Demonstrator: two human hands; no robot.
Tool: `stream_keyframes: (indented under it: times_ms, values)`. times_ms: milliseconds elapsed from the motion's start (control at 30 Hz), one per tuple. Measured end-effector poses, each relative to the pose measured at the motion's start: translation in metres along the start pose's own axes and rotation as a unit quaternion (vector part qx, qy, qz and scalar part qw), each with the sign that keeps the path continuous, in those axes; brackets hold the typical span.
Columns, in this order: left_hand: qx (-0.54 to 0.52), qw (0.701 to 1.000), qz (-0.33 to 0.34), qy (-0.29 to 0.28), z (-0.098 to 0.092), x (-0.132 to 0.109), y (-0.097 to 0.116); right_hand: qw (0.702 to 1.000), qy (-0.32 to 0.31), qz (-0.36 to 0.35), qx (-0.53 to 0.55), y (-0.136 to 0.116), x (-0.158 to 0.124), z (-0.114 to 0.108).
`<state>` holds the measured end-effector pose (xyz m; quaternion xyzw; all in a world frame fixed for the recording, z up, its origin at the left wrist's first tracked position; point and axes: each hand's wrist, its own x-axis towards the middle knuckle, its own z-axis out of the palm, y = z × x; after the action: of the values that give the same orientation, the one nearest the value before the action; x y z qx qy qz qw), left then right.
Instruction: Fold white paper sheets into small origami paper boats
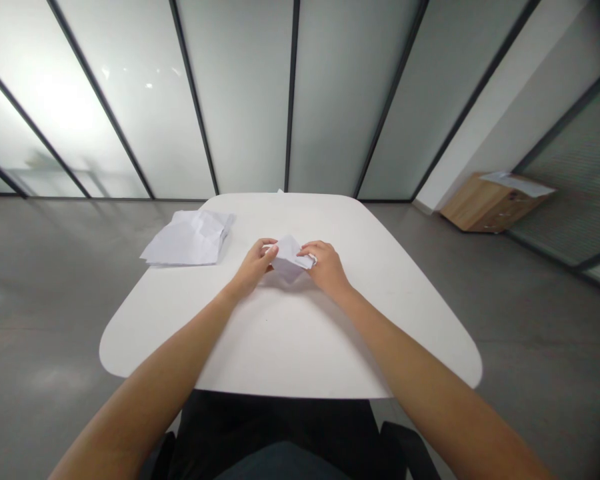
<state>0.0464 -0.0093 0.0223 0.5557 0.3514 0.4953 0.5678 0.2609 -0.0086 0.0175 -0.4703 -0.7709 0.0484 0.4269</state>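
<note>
A small folded piece of white paper (289, 260) is held just above the white table (290, 333), near its middle. My left hand (255, 265) pinches the paper's left edge with thumb and fingers closed. My right hand (324, 265) grips the right edge, fingers curled over it. Both forearms reach in from the bottom of the view.
A loose stack of crumpled white paper sheets (190, 238) lies at the table's far left. A wooden cabinet (490, 202) with paper on top stands on the grey floor at the right. Frosted glass walls run behind the table. A dark chair shows below the near edge.
</note>
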Motion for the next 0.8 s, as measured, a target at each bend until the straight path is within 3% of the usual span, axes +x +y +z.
stream_keyframes:
  times_ms: [200, 500, 633, 800]
  values:
    - [0.034, 0.999, 0.015, -0.023, 0.003, 0.001, -0.006, 0.995, -0.028, 0.03, -0.089, -0.015, -0.001, -0.007]
    - [0.108, 0.991, 0.032, 0.072, 0.007, 0.005, -0.018, 0.993, 0.001, 0.012, -0.115, -0.032, -0.003, 0.004]
    - [0.241, 0.964, 0.049, 0.104, 0.004, 0.003, -0.012, 0.994, 0.027, 0.041, -0.097, -0.03, -0.002, -0.001]
    - [0.393, 0.91, 0.109, 0.069, 0.0, 0.0, 0.0, 0.992, 0.079, 0.091, -0.026, -0.023, 0.0, -0.006]
